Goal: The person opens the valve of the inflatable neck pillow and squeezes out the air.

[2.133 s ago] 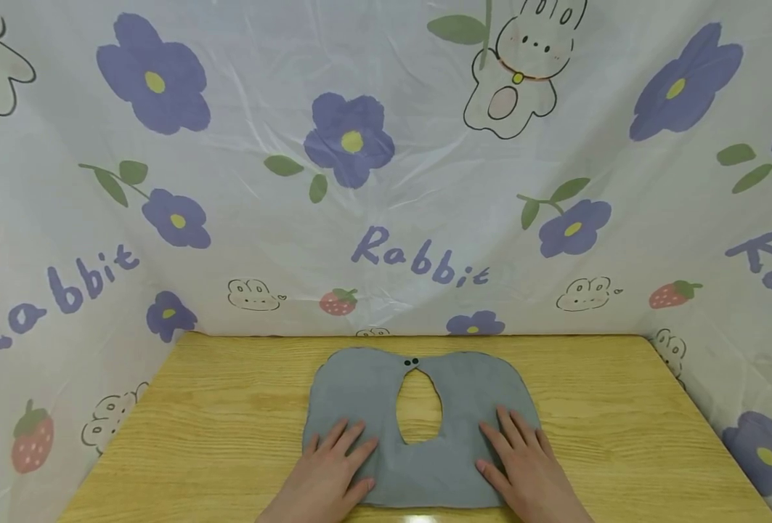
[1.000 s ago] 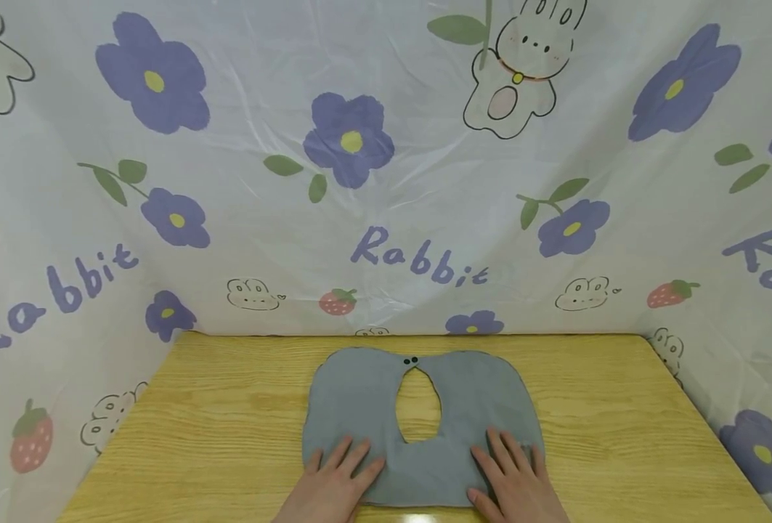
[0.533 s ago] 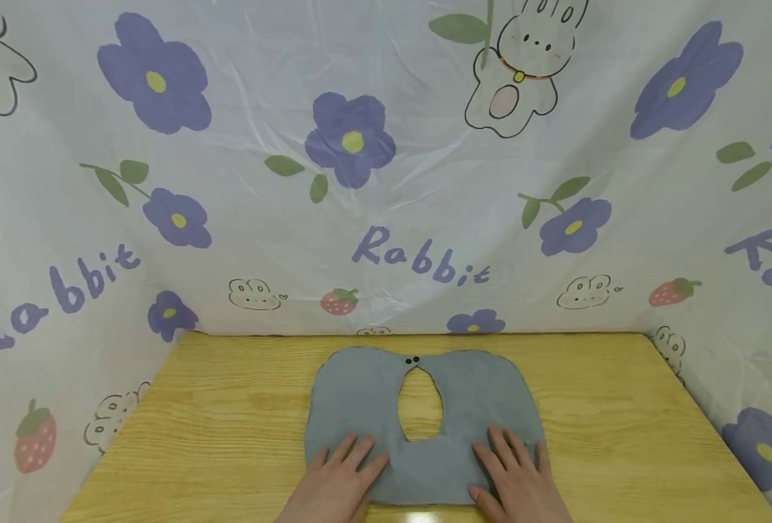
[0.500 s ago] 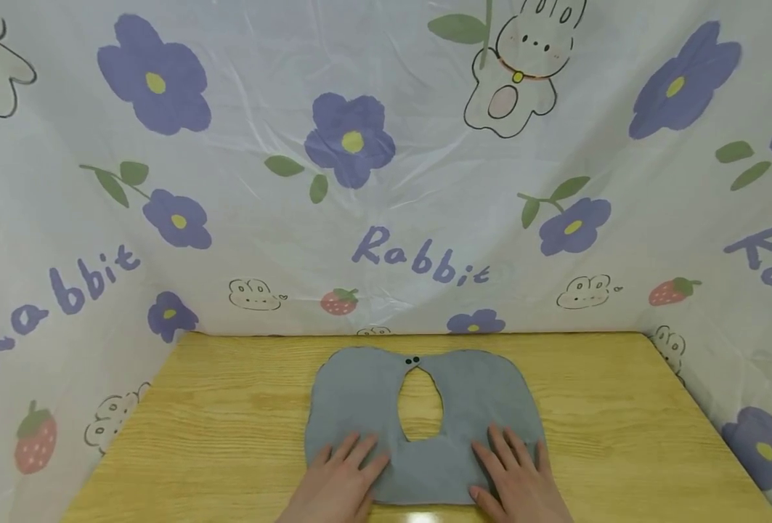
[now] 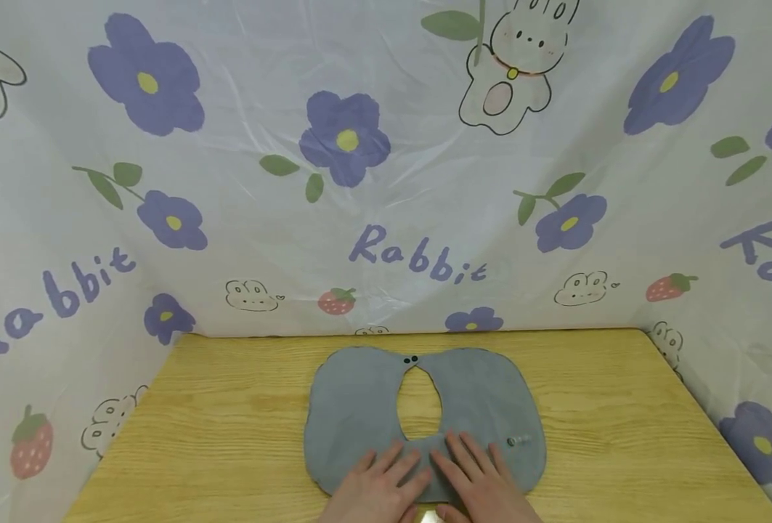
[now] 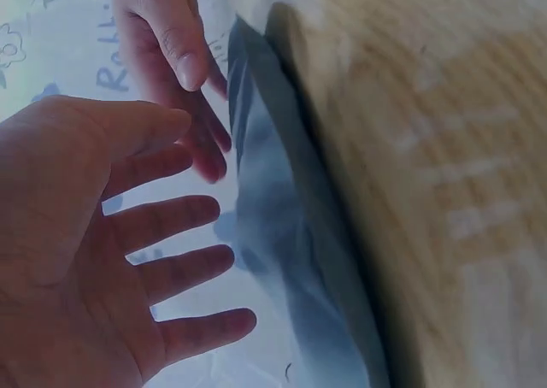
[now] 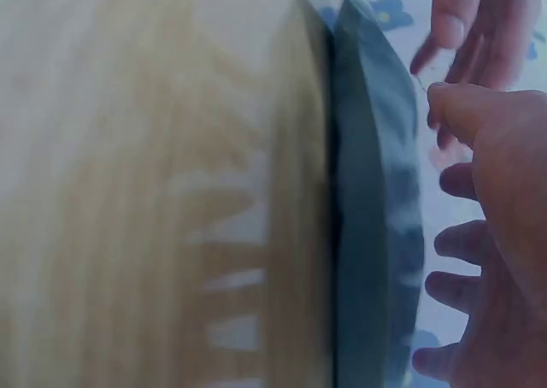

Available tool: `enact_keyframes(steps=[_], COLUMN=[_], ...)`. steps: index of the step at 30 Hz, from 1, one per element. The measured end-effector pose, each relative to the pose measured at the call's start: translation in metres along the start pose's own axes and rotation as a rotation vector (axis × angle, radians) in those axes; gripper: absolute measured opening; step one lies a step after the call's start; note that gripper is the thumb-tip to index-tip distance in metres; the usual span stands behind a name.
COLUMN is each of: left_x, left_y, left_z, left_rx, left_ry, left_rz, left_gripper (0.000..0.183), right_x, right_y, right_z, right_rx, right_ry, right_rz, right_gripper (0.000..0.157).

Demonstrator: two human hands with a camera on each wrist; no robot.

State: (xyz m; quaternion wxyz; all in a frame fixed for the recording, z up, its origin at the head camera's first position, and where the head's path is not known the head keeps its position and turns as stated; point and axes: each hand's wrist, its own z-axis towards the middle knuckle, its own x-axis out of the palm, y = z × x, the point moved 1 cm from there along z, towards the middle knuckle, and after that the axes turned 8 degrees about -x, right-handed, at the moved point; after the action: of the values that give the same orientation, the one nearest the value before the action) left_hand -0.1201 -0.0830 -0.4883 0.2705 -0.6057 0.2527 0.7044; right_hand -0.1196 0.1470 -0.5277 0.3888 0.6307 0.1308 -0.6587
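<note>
A flat grey inflatable neck pillow lies on the table, its oval opening in the middle and two dark snaps joined at the far edge. A small clear valve shows on its right part. My left hand and right hand are side by side over the pillow's near middle, fingers straight and spread. From the left wrist, the palm of the left hand appears above the pillow, apart from it. Likewise a gap separates the right hand from the pillow in the right wrist view.
A wood-grain table extends to both sides of the pillow. White cloth printed with flowers and rabbits hangs behind the table and along both sides.
Both hands have come inward from the pillow's left and right sides to its near middle. The clear valve on the right is now uncovered. The pillow stays in about the same place.
</note>
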Motion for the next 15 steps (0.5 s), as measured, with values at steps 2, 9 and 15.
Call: enact_keyframes(steps=[2, 9, 15], left_x=[0.005, 0.02, 0.028], left_y=[-0.001, -0.005, -0.007], left_z=[0.001, -0.001, -0.003], left_rx=[0.02, 0.037, 0.045], left_ry=[0.004, 0.014, -0.017], left_rz=[-0.008, -0.028, 0.021], left_gripper=[0.039, 0.045, 0.045], right_x=[0.005, 0.018, 0.02], right_y=[0.001, 0.0, 0.001], right_z=[-0.001, -0.005, -0.005], right_rx=[-0.026, -0.072, -0.071], right_ry=[0.018, 0.01, 0.047], right_rz=[-0.031, -0.166, -0.158], right_gripper=[0.061, 0.061, 0.066])
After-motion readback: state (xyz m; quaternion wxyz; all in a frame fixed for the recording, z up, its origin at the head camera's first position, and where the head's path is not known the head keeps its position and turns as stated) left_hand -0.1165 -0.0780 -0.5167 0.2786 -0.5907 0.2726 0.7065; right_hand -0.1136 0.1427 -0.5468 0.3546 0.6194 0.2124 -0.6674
